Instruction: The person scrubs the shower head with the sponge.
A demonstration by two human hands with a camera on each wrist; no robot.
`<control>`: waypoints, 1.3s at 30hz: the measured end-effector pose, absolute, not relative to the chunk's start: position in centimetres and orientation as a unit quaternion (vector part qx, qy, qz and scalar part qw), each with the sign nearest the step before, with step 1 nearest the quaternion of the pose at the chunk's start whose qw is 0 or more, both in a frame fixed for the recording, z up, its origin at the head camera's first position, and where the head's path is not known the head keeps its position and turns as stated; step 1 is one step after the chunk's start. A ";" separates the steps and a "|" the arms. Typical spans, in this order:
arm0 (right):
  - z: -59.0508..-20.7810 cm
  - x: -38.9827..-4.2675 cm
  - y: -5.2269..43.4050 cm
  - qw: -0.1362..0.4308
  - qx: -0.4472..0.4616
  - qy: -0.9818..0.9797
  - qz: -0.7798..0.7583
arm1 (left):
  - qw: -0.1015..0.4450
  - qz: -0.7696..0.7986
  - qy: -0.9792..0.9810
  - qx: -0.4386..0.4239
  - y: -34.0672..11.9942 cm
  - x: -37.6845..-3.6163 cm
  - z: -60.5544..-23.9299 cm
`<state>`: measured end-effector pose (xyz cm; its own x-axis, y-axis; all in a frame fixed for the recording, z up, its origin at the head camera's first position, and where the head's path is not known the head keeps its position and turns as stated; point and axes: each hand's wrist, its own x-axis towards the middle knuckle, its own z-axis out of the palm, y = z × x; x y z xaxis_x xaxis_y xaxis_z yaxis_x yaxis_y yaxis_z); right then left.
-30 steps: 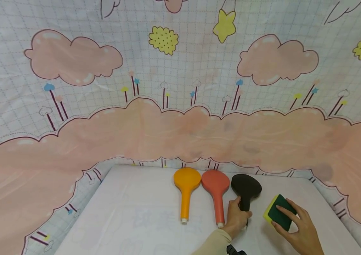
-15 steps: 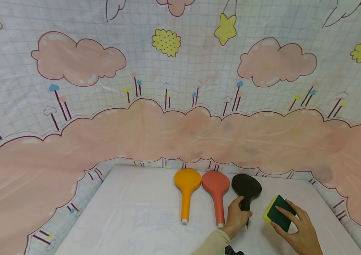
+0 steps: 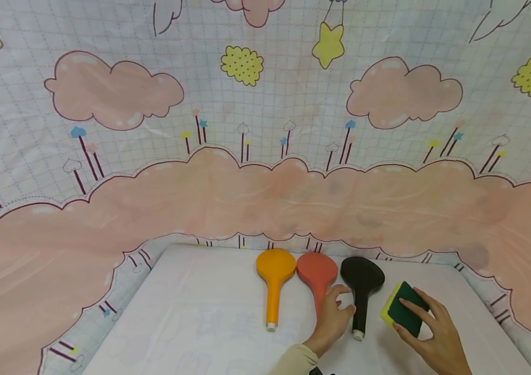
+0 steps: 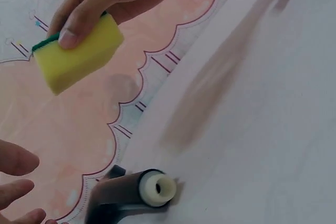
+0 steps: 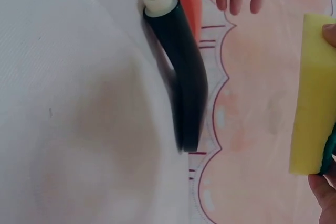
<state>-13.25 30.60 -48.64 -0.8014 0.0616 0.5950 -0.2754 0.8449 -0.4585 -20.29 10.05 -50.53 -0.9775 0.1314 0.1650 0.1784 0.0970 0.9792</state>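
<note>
A black handheld shower head (image 3: pixel 362 273) lies on the white table, its handle end with the pale threaded fitting facing the near side. My left hand (image 3: pixel 331 319), fingers loosely bent and holding nothing, hovers just left of that handle and hides part of the red shower head (image 3: pixel 317 266). In the left wrist view, its fingers (image 4: pixel 18 163) show apart from the black handle. My right hand (image 3: pixel 441 336) grips a yellow sponge (image 5: pixel 310 98) with a green scouring side, thumb and fingers on its edges, raised over the table to the right of the black shower head.
An orange shower head (image 3: pixel 275 264) lies left of the red one, the three in a row near the table's back edge. Behind the white table (image 3: pixel 190 291) hangs a patterned cloth (image 3: pixel 246 198) with pink clouds and yellow stars.
My left hand has let go of the black shower head's handle and moved left over the red one's handle. The sponge in my right hand has shifted slightly left and up.
</note>
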 end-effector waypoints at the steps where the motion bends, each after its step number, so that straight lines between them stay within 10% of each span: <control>1: -48.6 -13.3 30.5 0.309 0.060 -0.909 0.272 | 0.017 -0.661 -0.743 -0.107 9.6 -20.3 -50.4; 39: -49.7 -16.2 26.0 0.292 0.126 -0.905 0.284 | -0.044 -0.572 -0.818 -0.045 4.0 -21.0 -52.5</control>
<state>-16.24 25.96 -49.73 -0.7985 -0.0613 0.5989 -0.3929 0.8068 -0.4413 -20.97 4.03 -52.46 -0.9922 0.1234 -0.0202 0.0234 0.3424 0.9392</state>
